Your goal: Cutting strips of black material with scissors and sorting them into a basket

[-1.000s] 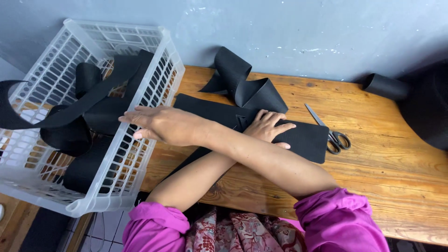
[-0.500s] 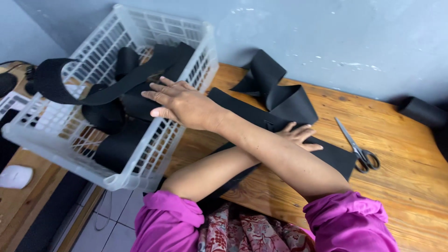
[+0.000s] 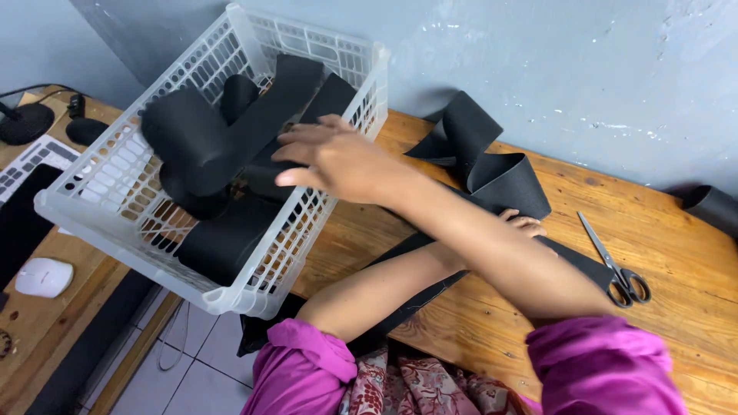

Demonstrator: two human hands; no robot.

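Several black fabric strips (image 3: 231, 146) already fill the white basket (image 3: 100, 207); right hand (image 3: 338, 157) hovers open-fingered above, left hand (image 3: 523, 224) mostly hidden at 3 o'clock, pinning more strip (image 3: 500, 177).

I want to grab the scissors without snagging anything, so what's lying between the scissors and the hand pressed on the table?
In the head view, only the flat black fabric strip lies between the scissors and the left hand; that hand presses on the strip.

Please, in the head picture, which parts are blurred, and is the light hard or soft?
Head view: the right hand over the basket is smeared by motion; the scissors and table stay sharp; soft, even light, only faint shadows, no glare.
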